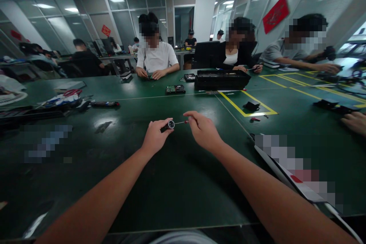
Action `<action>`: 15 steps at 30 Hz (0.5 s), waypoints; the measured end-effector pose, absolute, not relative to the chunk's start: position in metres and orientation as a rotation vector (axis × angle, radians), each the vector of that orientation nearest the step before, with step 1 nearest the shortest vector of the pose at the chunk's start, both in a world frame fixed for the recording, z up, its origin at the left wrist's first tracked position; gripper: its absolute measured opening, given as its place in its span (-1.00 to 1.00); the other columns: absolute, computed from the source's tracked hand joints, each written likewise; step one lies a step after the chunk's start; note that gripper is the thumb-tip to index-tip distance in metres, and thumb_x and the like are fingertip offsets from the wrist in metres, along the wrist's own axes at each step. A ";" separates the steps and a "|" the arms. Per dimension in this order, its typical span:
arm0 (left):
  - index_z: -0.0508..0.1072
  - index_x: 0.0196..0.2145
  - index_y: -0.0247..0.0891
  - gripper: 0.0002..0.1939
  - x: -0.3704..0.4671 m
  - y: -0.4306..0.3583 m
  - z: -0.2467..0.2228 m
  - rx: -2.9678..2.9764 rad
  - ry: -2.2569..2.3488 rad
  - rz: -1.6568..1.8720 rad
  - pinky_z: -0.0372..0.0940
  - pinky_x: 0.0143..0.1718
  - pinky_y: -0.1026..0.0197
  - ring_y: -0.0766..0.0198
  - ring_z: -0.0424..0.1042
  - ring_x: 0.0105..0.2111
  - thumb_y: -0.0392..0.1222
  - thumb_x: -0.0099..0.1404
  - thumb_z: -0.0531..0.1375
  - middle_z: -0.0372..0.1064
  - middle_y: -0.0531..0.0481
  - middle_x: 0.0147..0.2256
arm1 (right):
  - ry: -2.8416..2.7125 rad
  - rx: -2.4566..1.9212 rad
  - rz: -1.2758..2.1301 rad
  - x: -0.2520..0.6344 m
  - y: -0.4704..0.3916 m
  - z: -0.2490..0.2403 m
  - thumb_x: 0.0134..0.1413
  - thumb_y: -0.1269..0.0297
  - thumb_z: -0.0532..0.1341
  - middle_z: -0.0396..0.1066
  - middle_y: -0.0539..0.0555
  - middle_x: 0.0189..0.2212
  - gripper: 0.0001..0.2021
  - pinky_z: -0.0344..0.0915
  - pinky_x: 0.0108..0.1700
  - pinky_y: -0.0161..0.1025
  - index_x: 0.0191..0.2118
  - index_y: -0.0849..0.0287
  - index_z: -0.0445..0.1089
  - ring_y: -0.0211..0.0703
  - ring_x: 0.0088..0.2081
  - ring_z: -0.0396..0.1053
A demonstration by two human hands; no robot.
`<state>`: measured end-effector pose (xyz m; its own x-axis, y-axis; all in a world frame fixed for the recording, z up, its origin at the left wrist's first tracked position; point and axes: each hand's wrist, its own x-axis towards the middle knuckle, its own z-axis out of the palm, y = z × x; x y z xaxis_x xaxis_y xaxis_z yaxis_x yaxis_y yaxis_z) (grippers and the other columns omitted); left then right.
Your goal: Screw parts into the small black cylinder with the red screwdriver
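My left hand [156,135] is closed around a small dark cylindrical part [171,124] whose round, silver-rimmed end faces me. My right hand [204,131] has its fingers bent around the red end of a small screwdriver [180,122]. The thin metal shaft runs sideways from my right fingers to the side of the cylindrical part. Whether its tip touches or enters the part is too small to tell. Most of the screwdriver's handle is hidden by my right hand. Both hands are held above the green table [171,190].
A circuit-board device [175,89] and a long black tray [222,80] lie farther back. At right are a black bracket [251,106] inside yellow tape and a white-edged board [288,171]. A dark pen-like tool [105,104] lies left. Several people sit around the table.
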<state>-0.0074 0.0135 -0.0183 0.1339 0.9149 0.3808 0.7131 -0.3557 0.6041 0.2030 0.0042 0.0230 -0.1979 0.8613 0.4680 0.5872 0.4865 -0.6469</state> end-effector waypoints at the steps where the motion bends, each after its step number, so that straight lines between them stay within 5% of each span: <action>1: 0.49 0.11 -0.02 -0.60 -0.008 0.014 -0.018 2.140 1.597 1.052 0.08 0.26 -0.22 0.01 0.40 0.02 -0.23 0.33 0.29 0.49 -0.04 0.03 | -1.922 -1.187 0.419 0.203 0.004 0.024 0.31 0.36 0.02 0.56 0.09 -0.24 -0.69 0.28 -0.20 -0.18 -0.04 0.13 0.50 -0.10 -0.23 0.47; 8: 0.47 0.12 -0.01 -0.60 -0.011 0.014 -0.016 2.176 1.590 1.033 -0.03 0.30 -0.31 0.00 0.37 0.10 -0.23 0.34 0.28 0.47 -0.04 0.07 | -1.880 -1.293 0.467 0.204 0.007 0.020 0.42 0.05 -0.05 0.52 0.07 -0.39 -0.56 0.22 -0.32 -0.19 -0.18 0.11 0.54 -0.10 -0.36 0.44; 15: 0.49 0.10 0.02 -0.61 -0.009 0.012 -0.018 2.200 1.578 0.972 -0.20 0.34 -0.43 -0.02 0.33 0.15 -0.24 0.33 0.28 0.46 -0.06 0.08 | -1.819 -1.265 0.511 0.203 0.007 0.018 0.31 0.23 0.08 0.53 0.03 -0.40 -0.65 0.23 -0.38 -0.19 0.14 0.12 0.38 -0.14 -0.47 0.39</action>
<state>-0.0091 0.0123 -0.0183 0.1844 0.9131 0.3637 0.7358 -0.3736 0.5649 0.2030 0.0073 0.0175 -0.1368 0.9044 0.4041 0.5616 0.4069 -0.7205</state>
